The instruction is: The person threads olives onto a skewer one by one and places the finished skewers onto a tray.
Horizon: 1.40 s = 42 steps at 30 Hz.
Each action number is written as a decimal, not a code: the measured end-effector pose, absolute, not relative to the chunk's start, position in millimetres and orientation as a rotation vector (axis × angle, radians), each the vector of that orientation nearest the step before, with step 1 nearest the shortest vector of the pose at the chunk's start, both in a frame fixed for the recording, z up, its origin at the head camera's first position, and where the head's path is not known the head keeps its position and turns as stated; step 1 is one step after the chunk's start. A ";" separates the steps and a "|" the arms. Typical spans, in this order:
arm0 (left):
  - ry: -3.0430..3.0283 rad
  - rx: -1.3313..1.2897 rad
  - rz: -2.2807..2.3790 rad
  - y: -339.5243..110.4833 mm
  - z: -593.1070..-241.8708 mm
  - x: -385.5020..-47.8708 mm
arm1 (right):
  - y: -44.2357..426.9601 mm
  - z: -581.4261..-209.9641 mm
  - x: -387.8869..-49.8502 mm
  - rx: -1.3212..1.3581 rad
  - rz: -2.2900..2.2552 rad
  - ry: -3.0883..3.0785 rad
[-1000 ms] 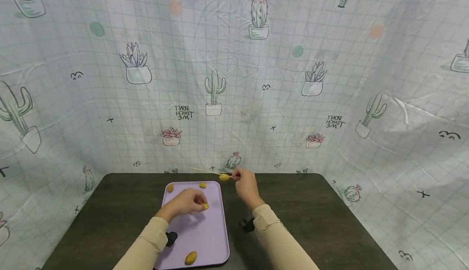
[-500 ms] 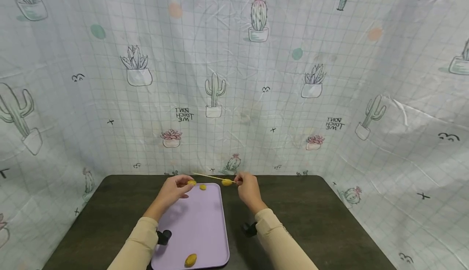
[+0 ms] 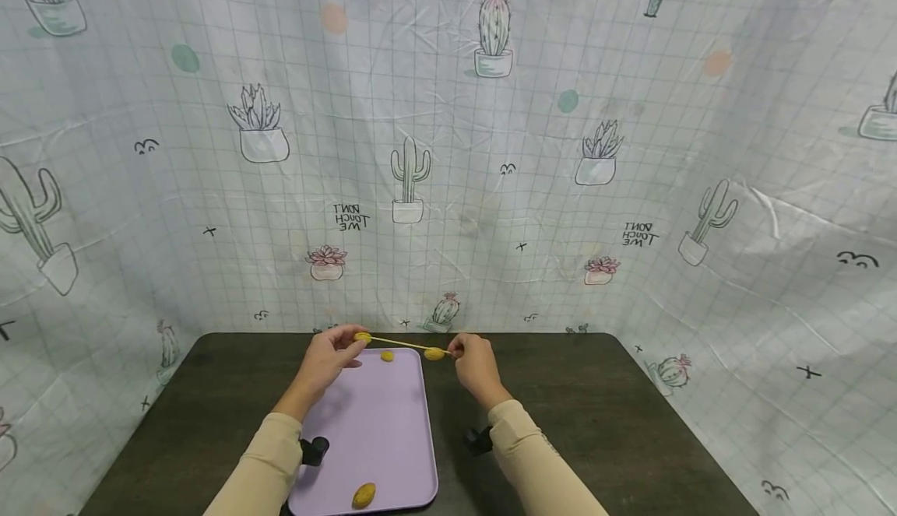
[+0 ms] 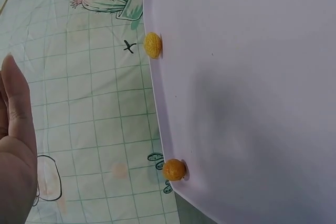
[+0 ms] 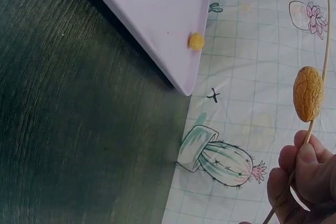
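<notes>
Left forearm, one: cream-sleeved, slanting up and inward from lower edge of head view. Left wrist: bare, roughly in line with forearm. Left hand: raised, thumb and fingertip in pinch, another finger showing below; through left wrist camera we see it only in part. Right forearm, one: cream-sleeved, slanting up and inward. Right wrist: bare. Right hand: back toward us, thumb pressing against curled fingers. Hands: apart, fingertips facing.

The head camera looks forward and down over the surface from farther back, while both wrist cameras, nearer and turned sideways, share the tray's far edge and the curtain.
</notes>
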<state>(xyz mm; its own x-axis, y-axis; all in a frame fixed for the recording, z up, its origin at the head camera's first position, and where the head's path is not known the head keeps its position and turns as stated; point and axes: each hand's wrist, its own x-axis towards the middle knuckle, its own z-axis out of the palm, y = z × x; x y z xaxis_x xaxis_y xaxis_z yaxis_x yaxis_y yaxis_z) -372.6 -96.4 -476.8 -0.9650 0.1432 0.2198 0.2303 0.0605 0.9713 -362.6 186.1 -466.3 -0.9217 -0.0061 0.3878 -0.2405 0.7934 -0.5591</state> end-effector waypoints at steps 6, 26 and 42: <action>-2.218 -0.389 -2.068 -95.5 -472.7 -369.5 | 187.2 -464.0 -361.5 0.173 0.896 -2.634; -2.175 -0.460 -2.020 -93.7 -477.6 -370.5 | 182.2 -460.4 -360.9 0.200 0.884 -2.649; -2.235 -0.435 -1.884 -88.9 -481.6 -370.3 | 178.7 -461.3 -361.5 0.244 0.859 -2.642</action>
